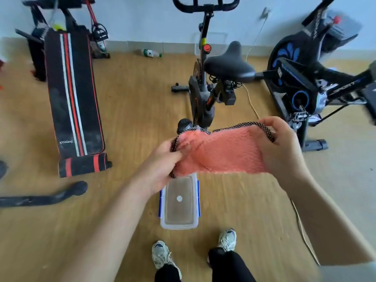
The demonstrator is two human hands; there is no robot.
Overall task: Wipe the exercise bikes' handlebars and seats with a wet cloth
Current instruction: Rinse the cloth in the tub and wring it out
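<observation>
A pink cloth [221,151] with a dark dotted border is stretched between both hands, above a clear plastic tub [179,225]. My left hand [160,165] grips its left edge and my right hand [282,151] grips its right edge. Straight ahead stands a black exercise bike with a black seat [230,65] and black handlebars [205,6] at the top of the view. A second black-and-blue exercise bike [301,74] stands to the right; its seat and handlebars are mostly out of view.
A black sit-up bench [73,98] with red and white stripes lies on the wooden floor at the left. A plastic bottle [150,53] lies by the wall. A yellow cable [251,102] runs across the floor on the right. My feet [162,255] stand behind the tub.
</observation>
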